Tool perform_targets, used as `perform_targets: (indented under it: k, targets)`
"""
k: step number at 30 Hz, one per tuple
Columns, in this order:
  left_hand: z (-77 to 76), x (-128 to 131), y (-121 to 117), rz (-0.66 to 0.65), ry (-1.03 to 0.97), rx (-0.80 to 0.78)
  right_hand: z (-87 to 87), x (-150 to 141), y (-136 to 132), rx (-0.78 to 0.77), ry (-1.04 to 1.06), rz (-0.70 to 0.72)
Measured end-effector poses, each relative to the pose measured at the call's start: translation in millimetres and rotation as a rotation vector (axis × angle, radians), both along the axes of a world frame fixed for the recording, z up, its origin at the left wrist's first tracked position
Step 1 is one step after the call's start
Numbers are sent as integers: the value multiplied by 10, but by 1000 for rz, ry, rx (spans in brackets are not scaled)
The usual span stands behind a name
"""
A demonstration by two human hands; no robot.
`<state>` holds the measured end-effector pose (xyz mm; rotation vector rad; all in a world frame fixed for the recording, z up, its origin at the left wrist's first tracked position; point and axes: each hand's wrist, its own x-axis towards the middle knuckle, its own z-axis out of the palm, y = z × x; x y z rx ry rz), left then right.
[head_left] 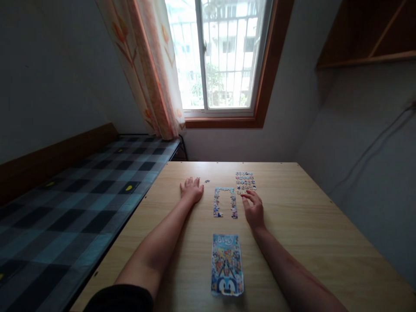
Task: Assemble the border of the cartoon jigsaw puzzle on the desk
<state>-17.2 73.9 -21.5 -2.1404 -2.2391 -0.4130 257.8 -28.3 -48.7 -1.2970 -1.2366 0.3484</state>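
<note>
My left hand (191, 190) lies flat on the table with its fingers spread, holding nothing. A small loose puzzle piece (207, 181) is just right of its fingertips. My right hand (254, 209) is bent beside the lowest row of loose puzzle pieces (245, 177); thumb and index fingertips come together, and anything between them is too small to make out. Between my hands lies a partly joined jigsaw puzzle (216, 203), a rectangular frame of pieces around bare wood, with a gap in its lower edge. Nearer me is a colourful Bluey picture sheet or pack (226, 265).
The light wooden table (292, 242) reaches toward the wall below a bright window (227, 56). A bed with a checked cover (81, 186) runs along the left side. A flowered curtain (149, 65) hangs at the window, and a wooden shelf (367, 60) is upper right.
</note>
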Motion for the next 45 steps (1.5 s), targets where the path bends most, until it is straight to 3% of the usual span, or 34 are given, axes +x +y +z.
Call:
perform_targets:
  k: [3,13,23,30,39,45]
  targets:
    - [46,5,-119,-43,-8,103,4,2,-3,2,-3,2]
    - [121,-36,-612,-266,-49,133,17,-14,-7,6,7,12]
    - [68,-63,-1008,-469,-454,36,39,-6,-31,6,16,33]
    - [47,-150,-966,-282,-658,100,27,17,-35,-6,20,34]
    - [129,-148,-1011,-468,-440,-7,5,29,-21,-30,44,32]
    - [85,-131,-995,-434,-393,31,-3,25,-15,-29,40,38]
